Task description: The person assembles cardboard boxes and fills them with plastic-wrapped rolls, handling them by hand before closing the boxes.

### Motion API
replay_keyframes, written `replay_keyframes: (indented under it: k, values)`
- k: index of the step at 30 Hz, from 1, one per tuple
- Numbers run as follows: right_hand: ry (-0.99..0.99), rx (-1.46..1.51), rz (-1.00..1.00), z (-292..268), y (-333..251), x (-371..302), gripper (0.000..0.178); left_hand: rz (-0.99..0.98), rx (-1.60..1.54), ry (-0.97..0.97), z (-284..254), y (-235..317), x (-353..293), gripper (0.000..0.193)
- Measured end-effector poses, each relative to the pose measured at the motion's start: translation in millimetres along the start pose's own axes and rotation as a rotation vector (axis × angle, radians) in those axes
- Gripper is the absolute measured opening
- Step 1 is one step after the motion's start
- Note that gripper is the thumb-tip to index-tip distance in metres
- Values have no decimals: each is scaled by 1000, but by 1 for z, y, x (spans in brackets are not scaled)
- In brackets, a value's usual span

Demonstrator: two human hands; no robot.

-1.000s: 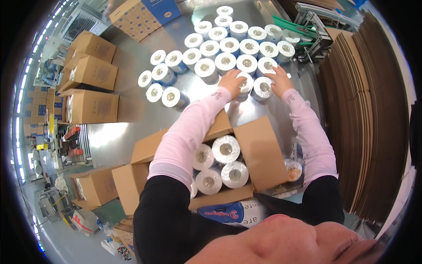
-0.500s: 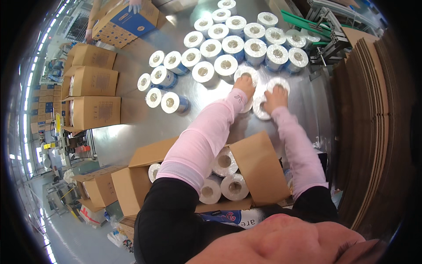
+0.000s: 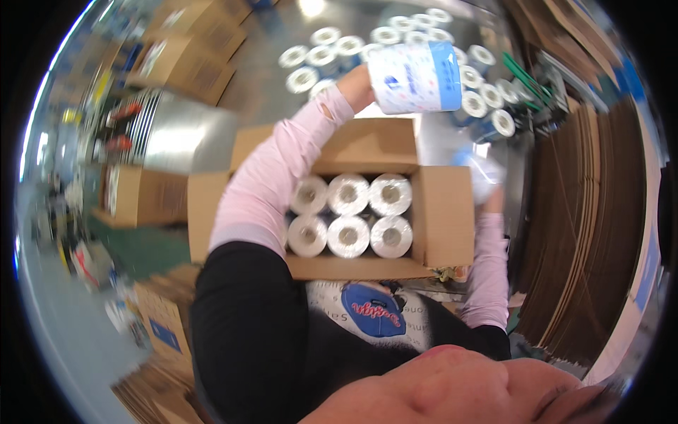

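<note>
My left hand (image 3: pixel 359 86) grips a plastic-wrapped paper roll (image 3: pixel 413 78), white with a light-blue band, tilted onto its side above the far side of an open cardboard box (image 3: pixel 443 212). To the right of the box, my right hand (image 3: pixel 492 199) is smeared by motion; it holds another wrapped paper roll (image 3: pixel 477 173), also blurred. Inside the box several wrapped rolls (image 3: pixel 348 194) stand upright in two rows, their cores facing up. My left forearm hides part of the box's left side.
Several more upright rolls (image 3: pixel 302 80) stand on the metal table (image 3: pixel 185 138) beyond the box. Flattened cardboard sheets (image 3: pixel 568 219) are stacked at the right, near a green guide rail (image 3: pixel 526 81). Other open cartons (image 3: pixel 187 67) stand at the left.
Both hands have lifted rolls off the table and come back toward the box. My view has shifted, so the box now shows nearer the middle, with its rolls in plain sight.
</note>
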State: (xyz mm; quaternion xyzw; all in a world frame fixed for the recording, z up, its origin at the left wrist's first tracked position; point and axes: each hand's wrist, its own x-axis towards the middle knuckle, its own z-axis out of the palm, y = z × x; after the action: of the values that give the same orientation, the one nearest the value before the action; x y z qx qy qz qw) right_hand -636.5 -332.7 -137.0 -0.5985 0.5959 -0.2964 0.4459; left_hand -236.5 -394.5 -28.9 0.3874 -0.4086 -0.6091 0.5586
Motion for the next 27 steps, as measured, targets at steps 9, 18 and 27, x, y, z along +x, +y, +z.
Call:
replay_keyframes:
  k: [9,18,27]
  values:
    - [-847,313,-542,109,-252,-31,40,-214,681,-233,-115,144,-297,37]
    - [-871,-675,-912,270,-271,-157,59,-88,1654,-301,-107,95,-343,42]
    - [-253,-406,-550,132,-175,-30,44,-221,1311,-4,-159,81,-104,40]
